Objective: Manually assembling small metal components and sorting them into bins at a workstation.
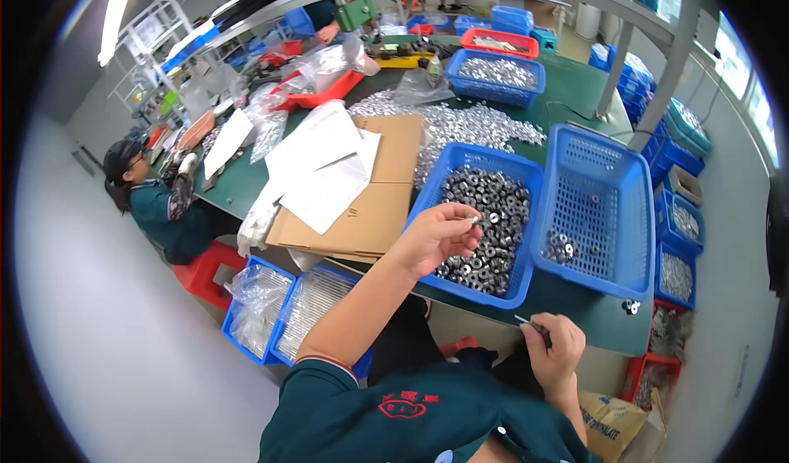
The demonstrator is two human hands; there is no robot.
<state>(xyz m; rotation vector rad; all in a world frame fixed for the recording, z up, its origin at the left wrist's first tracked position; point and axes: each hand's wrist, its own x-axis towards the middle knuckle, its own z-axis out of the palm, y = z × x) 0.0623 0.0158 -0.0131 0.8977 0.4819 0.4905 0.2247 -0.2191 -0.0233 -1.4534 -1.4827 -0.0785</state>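
My left hand [440, 239] hovers over a blue basket [431, 169] filled with dark and silvery ring-shaped metal parts [493, 253]. Its thumb and fingers pinch a small shiny metal part [474, 219]. Close to the table's front edge, my right hand [557, 348] is closed around a thin tool [521, 320] with a pale, narrow tip; its darker body is mostly hidden in the fist. To the right of the full basket stands a second blue basket [629, 216], holding a small cluster of the same ring-shaped parts [560, 247].
Flat cardboard [386, 204] with white papers [316, 163] lies left of the full basket. Behind are heaped silvery parts [477, 126] and a blue bin [497, 93]. A few loose parts [630, 307] sit at the table's right edge. A co-worker [152, 192] sits at the left.
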